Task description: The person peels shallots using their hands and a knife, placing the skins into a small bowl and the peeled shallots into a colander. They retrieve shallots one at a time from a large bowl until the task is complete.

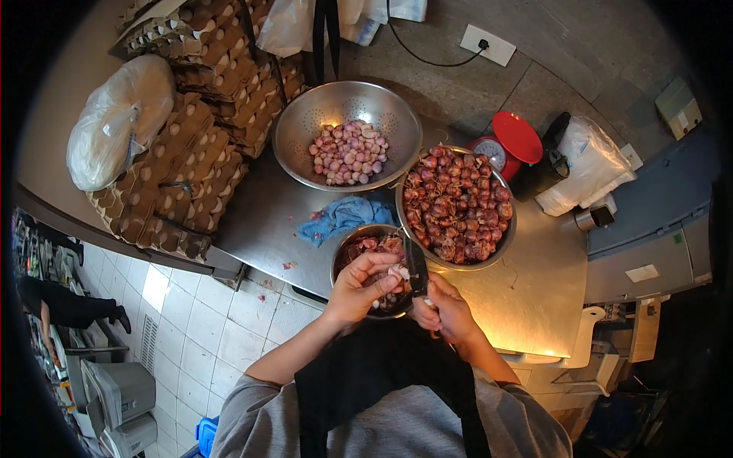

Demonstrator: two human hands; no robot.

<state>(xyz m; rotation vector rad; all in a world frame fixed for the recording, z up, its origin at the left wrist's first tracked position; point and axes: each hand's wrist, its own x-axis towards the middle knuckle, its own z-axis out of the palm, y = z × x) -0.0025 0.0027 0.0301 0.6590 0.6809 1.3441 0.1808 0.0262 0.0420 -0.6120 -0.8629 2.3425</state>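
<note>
My left hand [363, 288] pinches a small, pale, partly peeled shallot [398, 272] above a metal bowl of peelings [337, 256]. My right hand [445, 309] is wrapped round the handle of a knife [416, 263], its dark blade pointing away from me beside the shallot. Red unpeeled shallots [456, 202] fill a large steel bowl just beyond my right hand. Farther back, a steel colander [286, 137] holds peeled pinkish shallots [349, 153]. A crumpled blue cloth [345, 217] lies between the colander and the peelings bowl.
Stacked egg trays [172, 172] with a white plastic bag [122, 122] stand at the left. A red scale [517, 137] and a plastic-wrapped package [584, 164] are at the back right of the steel table [534, 294]. Another person [72, 305] is at the far left.
</note>
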